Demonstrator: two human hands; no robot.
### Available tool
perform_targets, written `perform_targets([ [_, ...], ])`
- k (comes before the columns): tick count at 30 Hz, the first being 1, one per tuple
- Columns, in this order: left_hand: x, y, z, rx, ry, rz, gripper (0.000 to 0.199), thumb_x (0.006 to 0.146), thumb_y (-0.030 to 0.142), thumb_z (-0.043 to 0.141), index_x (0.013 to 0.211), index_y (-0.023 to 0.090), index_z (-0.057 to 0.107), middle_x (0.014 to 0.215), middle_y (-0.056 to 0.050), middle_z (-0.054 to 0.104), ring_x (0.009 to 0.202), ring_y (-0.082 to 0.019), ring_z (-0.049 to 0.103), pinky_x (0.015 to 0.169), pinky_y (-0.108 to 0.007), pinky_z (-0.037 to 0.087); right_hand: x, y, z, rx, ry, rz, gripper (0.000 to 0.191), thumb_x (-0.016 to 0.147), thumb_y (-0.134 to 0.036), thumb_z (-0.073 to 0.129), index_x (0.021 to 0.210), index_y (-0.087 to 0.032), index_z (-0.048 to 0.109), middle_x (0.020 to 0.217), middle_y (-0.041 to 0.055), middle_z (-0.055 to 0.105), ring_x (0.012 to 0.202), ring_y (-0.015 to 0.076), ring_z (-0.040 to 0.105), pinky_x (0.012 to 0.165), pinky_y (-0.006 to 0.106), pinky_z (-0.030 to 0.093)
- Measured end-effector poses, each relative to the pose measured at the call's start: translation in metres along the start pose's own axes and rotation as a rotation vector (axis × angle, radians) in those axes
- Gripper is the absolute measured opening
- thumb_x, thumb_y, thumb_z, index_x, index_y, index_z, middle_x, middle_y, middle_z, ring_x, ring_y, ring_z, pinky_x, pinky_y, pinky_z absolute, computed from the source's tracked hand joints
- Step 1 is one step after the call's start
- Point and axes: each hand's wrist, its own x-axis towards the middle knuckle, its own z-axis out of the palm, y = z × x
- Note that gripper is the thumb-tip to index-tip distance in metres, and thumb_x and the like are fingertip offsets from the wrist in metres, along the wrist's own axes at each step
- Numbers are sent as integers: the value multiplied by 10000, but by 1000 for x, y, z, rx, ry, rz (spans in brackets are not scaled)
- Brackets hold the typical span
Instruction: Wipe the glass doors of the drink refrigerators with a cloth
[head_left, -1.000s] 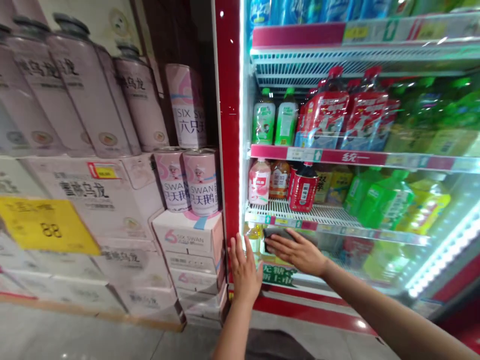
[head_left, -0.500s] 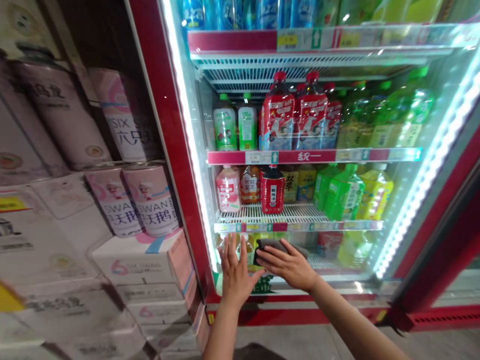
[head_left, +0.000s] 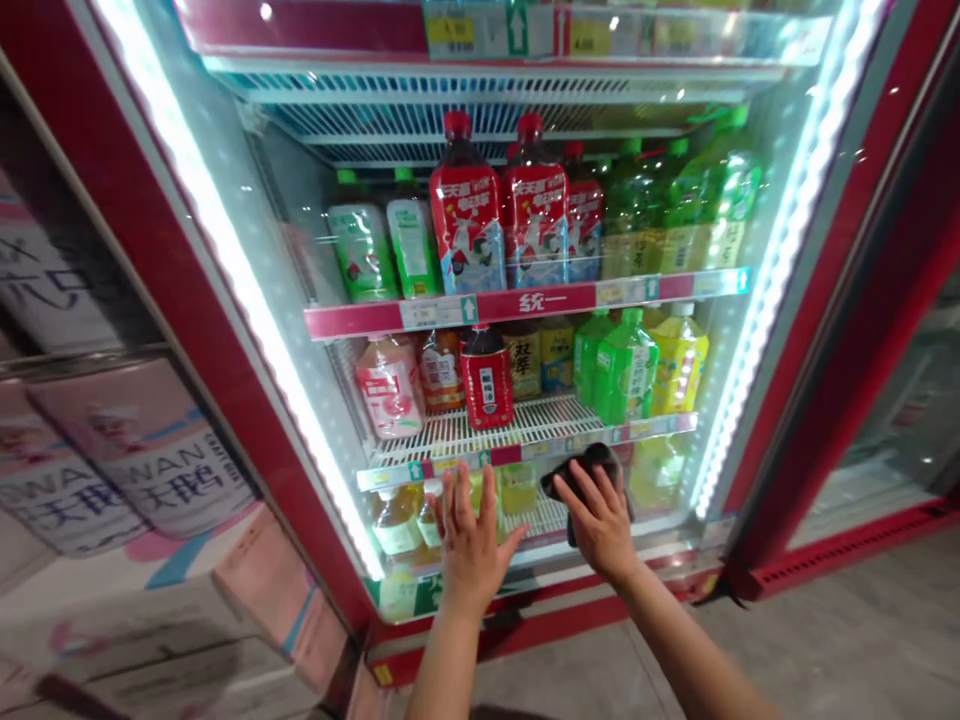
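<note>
Step in hand, we'd judge: our R hand [head_left: 606,532] pressing dark cloth [head_left: 601,453] to glass door [head_left: 538,512], by lower price rail [head_left: 660,428], fingers apart, no pinch seen. Our L hand [head_left: 472,560]: spread, empty. Sliding cloth calls for flat, even pressure, approx.

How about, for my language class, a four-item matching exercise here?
1. Dark grey, crumpled cloth
2. Bare left hand
3. Tall, red-labelled plastic bottles
4. Pink-labelled plastic bottle

A. Leftmost on its shelf
B. Between green-capped plastic bottles
C. Under the right hand
D. Holding nothing, fingers spread

Pairs: 1-C; 2-D; 3-B; 4-A
</note>
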Motion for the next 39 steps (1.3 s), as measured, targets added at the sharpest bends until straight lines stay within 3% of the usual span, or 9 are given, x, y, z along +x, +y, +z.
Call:
perform_targets([
  [3,8,12,4,-17,13,48,1105,786,561,761,1619,235,112,1688,-191,126,1543,-397,174,1240,-615,192,36,32,-11,29,-44,-68,650,961,-148,495,1541,-417,373,1553,-15,486,1520,241,291,1268,557,156],
  [5,12,18,8,-19,18,81,1096,781,562,766,1617,248,131,1695,-167,113,1549,-383,156,1250,-596,179,46,62,-15,32,59,94,635,962,-168,512,1540,-395,384,1601,17,415,1529,279,264,1245,587,212],
  [8,14,28,15,-6,21,111,1071,790,564,757,1614,254,147,1701,-138,102,1557,-370,125,1258,-587,156,23,91,-8,46,293,431,601,974,-200,477,1559,-293,370,1636,105,329,1538,336,217,1205,648,257],
  [12,14,45,29,-42,27,136,1089,763,558,786,1610,282,160,1705,-104,95,1558,-371,116,1264,-582,137,-14,72,9,20,418,741,619,993,-237,370,1599,-197,255,1629,187,296,1531,370,215,1169,745,202],
  [16,19,69,40,-109,2,186,1102,748,493,824,1607,311,159,1711,-70,52,1563,-350,109,1274,-561,101,16,60,4,100,233,604,674,971,-205,398,1614,-275,209,1679,118,202,1558,368,99,1156,735,255],
  [20,26,87,46,-161,-3,208,1044,785,448,801,1607,308,172,1712,-63,41,1572,-322,57,1279,-543,68,44,111,-16,145,189,549,634,971,-234,405,1583,-347,284,1675,37,238,1560,304,139,1203,646,260],
  [28,20,87,68,-151,-56,222,945,833,435,756,1593,367,198,1709,7,40,1570,-244,-89,1264,-501,-79,-52,145,14,116,439,1300,675,969,-385,271,1584,-109,240,1615,226,287,1528,346,212,1204,663,178],
  [34,15,86,80,-220,-153,128,996,795,348,800,1577,426,188,1708,20,-9,1561,-310,-110,1231,-618,-82,-19,177,0,159,347,1126,656,975,-426,360,1597,-247,257,1675,81,233,1554,256,159,1246,540,175],
  [39,14,75,86,-284,-253,134,1041,764,393,821,1570,454,165,1705,24,-87,1539,-377,-164,1188,-697,-102,-79,161,8,97,301,1164,656,991,-450,296,1593,-192,269,1660,117,268,1550,237,184,1237,508,212],
])
